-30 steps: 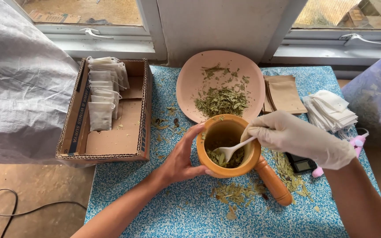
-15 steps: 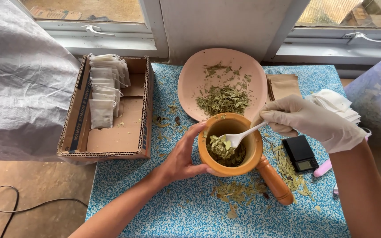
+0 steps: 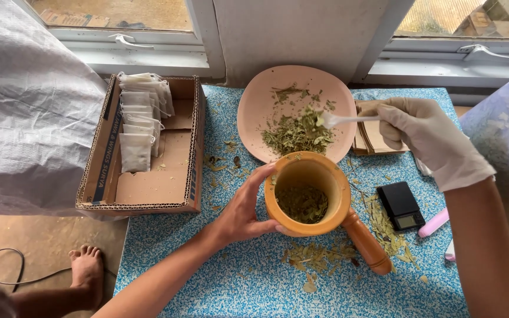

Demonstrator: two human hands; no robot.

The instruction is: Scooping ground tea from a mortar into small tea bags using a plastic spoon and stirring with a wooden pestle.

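My bare left hand cups the side of a round wooden mortar that holds crushed dried leaves. A wooden pestle lies against the mortar's right side on the table. In its white glove, my right hand grips a white plastic spoon, whose bowl hovers over the dried leaves on a pink plate behind the mortar.
A cardboard box with small white bags stands at the left. Brown paper pouches, a small black scale and a pink object lie at the right. Loose leaves litter the blue speckled table. A bare foot rests on the floor.
My right hand lifted the spoon out of the mortar and carried it back over the pink plate. My left hand stayed on the mortar.
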